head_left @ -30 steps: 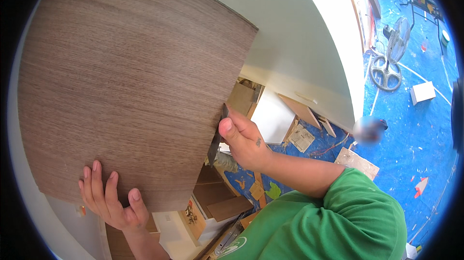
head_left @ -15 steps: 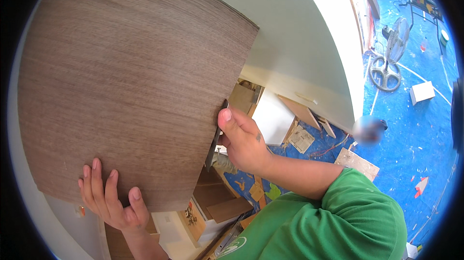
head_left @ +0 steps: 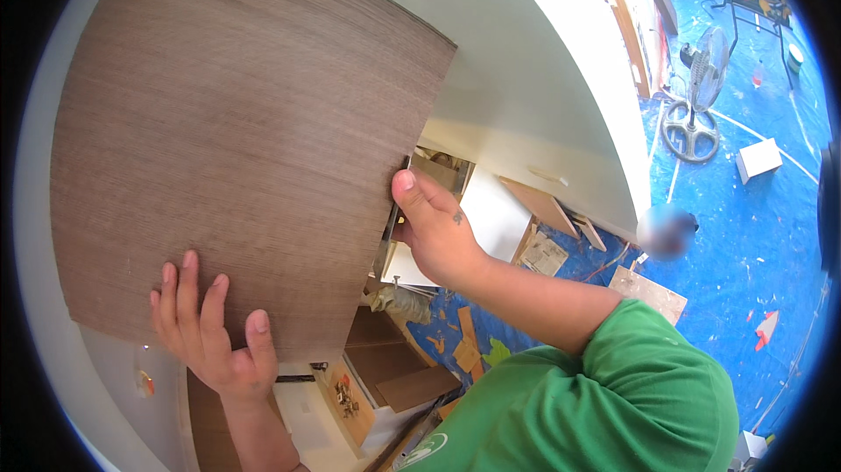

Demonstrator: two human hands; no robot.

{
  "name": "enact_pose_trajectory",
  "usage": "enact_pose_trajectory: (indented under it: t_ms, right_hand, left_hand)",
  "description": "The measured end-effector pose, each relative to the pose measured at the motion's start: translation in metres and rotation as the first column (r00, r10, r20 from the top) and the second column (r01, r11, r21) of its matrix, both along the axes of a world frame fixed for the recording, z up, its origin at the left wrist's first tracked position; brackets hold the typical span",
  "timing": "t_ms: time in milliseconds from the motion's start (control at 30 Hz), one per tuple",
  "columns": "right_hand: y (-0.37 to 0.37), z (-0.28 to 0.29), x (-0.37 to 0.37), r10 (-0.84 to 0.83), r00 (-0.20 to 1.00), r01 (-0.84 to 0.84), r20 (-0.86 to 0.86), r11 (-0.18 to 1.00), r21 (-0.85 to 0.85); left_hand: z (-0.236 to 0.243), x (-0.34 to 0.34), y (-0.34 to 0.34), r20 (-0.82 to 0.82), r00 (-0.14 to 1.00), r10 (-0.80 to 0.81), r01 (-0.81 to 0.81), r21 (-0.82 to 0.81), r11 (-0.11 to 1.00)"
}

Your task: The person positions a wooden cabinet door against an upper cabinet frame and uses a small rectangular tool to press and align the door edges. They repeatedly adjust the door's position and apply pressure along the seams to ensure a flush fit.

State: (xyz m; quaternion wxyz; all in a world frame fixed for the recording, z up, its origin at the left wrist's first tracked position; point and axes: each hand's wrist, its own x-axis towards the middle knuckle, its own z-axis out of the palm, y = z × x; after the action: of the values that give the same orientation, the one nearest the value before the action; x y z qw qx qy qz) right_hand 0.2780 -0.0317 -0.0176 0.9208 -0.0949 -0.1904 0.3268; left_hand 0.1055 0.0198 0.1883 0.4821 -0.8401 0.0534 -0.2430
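**While the left hand lies flat on the wood-grained panel, the right hand has climbed along its edge**

Through the head view I see the panel filling the left of the scene, its grain running across the face and its upper right corner set against a pale surface. Compared with half a second ago, the panel's lower edge sits higher, and a dark slot now shows just below it. The right hand stands nearer the upper right corner than before; it is closed on a dark flat strip, pinched between thumb and fingers and lying along the panel's right edge. I cannot tell what kind of tool the strip is. The left hand, open with fingers spread, rests on the face near the lower edge, and it too appears higher than in the earlier frame.

Beyond the green sleeve, a blue floor sheet bears a standing fan and a white box; both have slid slightly leftward in my view. Below the right hand I note a crumpled plastic bag, brown boards and a bright green scrap.
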Motion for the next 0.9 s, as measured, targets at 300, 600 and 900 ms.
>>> enact_pose_trajectory:
  t_ms: [300,600,900]
  right_hand:
    - [-0.004,-0.010,-0.001,-0.066,0.988,0.060,0.142,0.997,0.044]
    - [-0.008,-0.009,-0.004,-0.113,0.978,0.114,0.175,0.993,0.003]
    - [-0.017,-0.009,0.001,-0.046,0.987,0.042,0.155,0.999,0.034]
  left_hand:
    - [-0.061,0.036,-0.024,-0.348,0.935,-0.076,-0.016,-0.253,0.967]
    - [-0.095,0.064,-0.022,-0.390,0.918,0.074,-0.146,-0.159,0.977]
    - [-0.100,0.065,-0.018,-0.334,0.943,0.007,-0.051,-0.122,0.991]
